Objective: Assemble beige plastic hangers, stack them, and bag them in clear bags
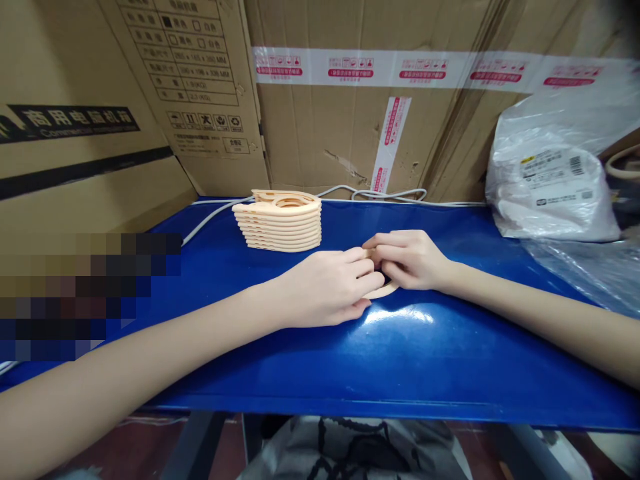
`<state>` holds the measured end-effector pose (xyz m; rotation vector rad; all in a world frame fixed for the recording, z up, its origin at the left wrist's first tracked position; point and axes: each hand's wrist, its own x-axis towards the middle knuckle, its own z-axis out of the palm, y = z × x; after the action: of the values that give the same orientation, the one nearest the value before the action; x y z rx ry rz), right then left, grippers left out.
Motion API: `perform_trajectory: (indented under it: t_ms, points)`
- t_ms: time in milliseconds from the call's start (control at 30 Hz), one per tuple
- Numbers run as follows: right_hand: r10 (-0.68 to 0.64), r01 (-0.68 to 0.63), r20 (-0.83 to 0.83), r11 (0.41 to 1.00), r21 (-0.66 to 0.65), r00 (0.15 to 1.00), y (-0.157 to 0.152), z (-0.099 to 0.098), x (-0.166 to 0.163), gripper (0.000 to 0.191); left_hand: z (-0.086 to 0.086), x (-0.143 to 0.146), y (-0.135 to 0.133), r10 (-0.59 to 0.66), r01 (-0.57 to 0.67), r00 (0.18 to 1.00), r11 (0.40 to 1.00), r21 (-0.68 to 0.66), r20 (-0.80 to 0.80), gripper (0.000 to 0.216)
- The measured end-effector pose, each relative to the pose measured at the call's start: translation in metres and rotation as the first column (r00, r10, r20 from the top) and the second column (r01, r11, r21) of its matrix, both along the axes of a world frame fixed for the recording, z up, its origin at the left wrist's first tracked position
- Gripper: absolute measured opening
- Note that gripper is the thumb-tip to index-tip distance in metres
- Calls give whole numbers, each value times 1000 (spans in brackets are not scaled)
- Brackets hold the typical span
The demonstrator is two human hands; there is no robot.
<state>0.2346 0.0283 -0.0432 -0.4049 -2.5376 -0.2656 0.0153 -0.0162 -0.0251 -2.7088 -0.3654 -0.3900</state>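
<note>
Over the middle of the blue table, my left hand and my right hand meet with fingers closed around one peach plastic piece. Only a curved, rounded edge of it shows below the fingers; the rest is covered, so its full shape is hidden. Behind my left hand stands a neat stack of peach plastic pieces, several high, with curved edges and slots; they look like folded plastic hangers. The held piece has the same colour and similar rounded edge as the stack.
Cardboard boxes wall off the table's back and left. White cable runs along the rear edge. At right lies a clear plastic bag with a labelled packet. A pixelated patch covers the left side. The blue tabletop reflects light.
</note>
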Motion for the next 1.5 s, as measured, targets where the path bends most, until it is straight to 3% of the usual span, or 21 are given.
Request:
perform_trajectory:
  t_ms: [100,267,400,533,600,700,800,867,967,1067,1167,1300,1500]
  points:
    - [-104,81,-169,987,-136,980,-2,-1,1,18,0,-2,2,20,-19,1000,998,-51,2,17]
    - [-300,163,-348,914,-373,888,-1,-2,0,15,2,-4,4,20,-20,999,999,-30,27,15]
    - [-398,209,-347,857,-471,849,4,-1,-1,22,8,-7,4,95,-99,983,995,17,159,14]
    - [-412,235,-305,845,-480,859,6,-1,-2,35,12,-9,4,167,-157,938,986,-59,304,10]
    - [-412,216,-314,834,-507,855,6,-1,-2,43,13,-9,5,183,-160,936,982,-101,301,9]
    - [-393,83,-405,795,-601,826,6,-2,-2,57,11,-10,8,209,-174,933,974,-143,294,7]
    - [-418,-34,-495,737,-675,762,9,-2,-2,57,9,-12,10,245,-199,915,965,-168,322,10]
    - [-407,23,-433,750,-662,805,11,-2,-2,48,9,-13,10,249,-206,903,966,-155,350,15]
    - [-273,159,-183,868,-471,945,9,-2,-3,35,10,-14,9,251,-224,881,968,-112,401,16]
    - [-105,112,45,968,-223,994,5,-3,-6,31,11,-15,8,267,-256,862,963,-86,430,15]
    - [-21,35,149,995,-92,989,2,-3,-8,38,11,-15,10,278,-271,854,959,-80,441,15]
    - [-11,23,119,995,-97,993,2,-2,-7,37,11,-16,12,276,-268,852,960,-83,445,16]
    - [-138,139,22,964,-226,990,5,-7,-4,29,11,-14,10,278,-273,857,959,-76,435,18]
